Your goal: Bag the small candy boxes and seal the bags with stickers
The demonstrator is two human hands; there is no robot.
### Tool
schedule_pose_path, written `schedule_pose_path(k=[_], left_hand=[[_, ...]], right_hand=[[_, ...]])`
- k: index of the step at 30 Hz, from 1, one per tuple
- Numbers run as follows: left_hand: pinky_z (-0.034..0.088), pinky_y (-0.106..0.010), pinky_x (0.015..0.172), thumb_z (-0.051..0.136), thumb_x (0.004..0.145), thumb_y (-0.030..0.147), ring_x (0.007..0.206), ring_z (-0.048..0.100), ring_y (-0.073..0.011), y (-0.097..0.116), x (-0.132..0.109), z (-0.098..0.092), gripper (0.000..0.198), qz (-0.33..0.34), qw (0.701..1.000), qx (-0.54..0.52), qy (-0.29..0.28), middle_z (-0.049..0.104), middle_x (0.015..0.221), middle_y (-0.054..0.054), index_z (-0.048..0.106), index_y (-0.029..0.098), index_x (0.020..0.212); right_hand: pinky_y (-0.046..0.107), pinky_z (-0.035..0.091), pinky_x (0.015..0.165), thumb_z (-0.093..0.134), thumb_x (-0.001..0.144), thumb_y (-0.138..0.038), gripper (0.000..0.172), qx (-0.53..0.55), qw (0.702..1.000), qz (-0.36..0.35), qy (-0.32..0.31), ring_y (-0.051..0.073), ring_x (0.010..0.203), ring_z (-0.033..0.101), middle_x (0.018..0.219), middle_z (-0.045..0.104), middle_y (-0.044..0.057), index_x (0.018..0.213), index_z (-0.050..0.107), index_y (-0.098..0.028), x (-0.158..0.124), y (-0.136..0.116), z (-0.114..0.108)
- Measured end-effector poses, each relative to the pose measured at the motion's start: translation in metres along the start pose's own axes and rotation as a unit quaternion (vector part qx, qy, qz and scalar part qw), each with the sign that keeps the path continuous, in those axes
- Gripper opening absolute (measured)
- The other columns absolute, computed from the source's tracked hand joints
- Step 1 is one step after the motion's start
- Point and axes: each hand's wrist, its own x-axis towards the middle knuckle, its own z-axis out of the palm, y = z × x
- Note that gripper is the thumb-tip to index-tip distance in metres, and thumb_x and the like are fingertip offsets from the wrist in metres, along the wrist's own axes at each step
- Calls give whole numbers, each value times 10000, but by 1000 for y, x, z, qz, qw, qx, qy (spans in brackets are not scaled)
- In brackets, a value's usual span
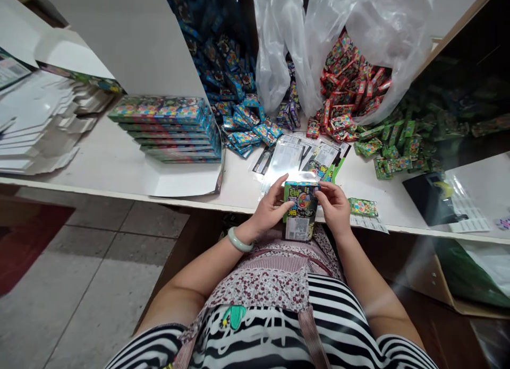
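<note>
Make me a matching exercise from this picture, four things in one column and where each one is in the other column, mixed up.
Things
1. pale bracelet
2. red packets
3. printed box
4. stack of flat cartons

Places
A. spilling from the clear plastic bag
B. held between the left hand and the right hand
C. on the table, left of the blue packets
D. on the wrist of the left hand

Pairs: 1-D, 2-A, 3-B, 4-C
</note>
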Motion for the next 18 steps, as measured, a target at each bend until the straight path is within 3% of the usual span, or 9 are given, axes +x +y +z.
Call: schedule_pose_path(k=[5,9,12,15,18], left_hand=[[573,-404,986,637,917,358,1149,675,-221,-3,1,5,580,-14,1000,0,-10,651,1327,-107,457,237,1455],[571,-373,933,593,954,388,1033,676,-195,8,11,3,252,13,997,61,54,702,1121,-82,671,189,1088],[565,-362,920,604,956,394,984,675,-181,15,19,4,235,35,995,66,73,714,1003,-70,692,180,913],[588,-316,838,635,943,399,914,697,-154,14,21,5,298,14,997,16,70,731,1025,-60,664,199,1162],[596,-286,788,665,925,407,865,707,-137,10,21,4,512,-1,997,-23,71,742,1030,-47,530,230,1386]], right_hand=[[317,544,673,690,832,-477,297,-82,993,22,-81,165,755,641,858,670,4,1034,637,-266,2,8,-15],[320,538,712,677,844,-486,256,-81,992,-3,-100,176,840,640,946,658,27,942,608,-259,7,9,-20],[324,545,717,712,814,-475,301,-39,995,2,-95,185,868,629,986,648,30,1006,588,-279,14,4,-18],[310,530,632,732,792,-459,366,-21,992,36,-121,175,784,606,954,635,19,1094,607,-295,18,1,-17],[315,528,633,688,839,-433,182,-63,990,-20,-122,200,875,620,972,624,48,910,673,-266,18,-1,-19]])
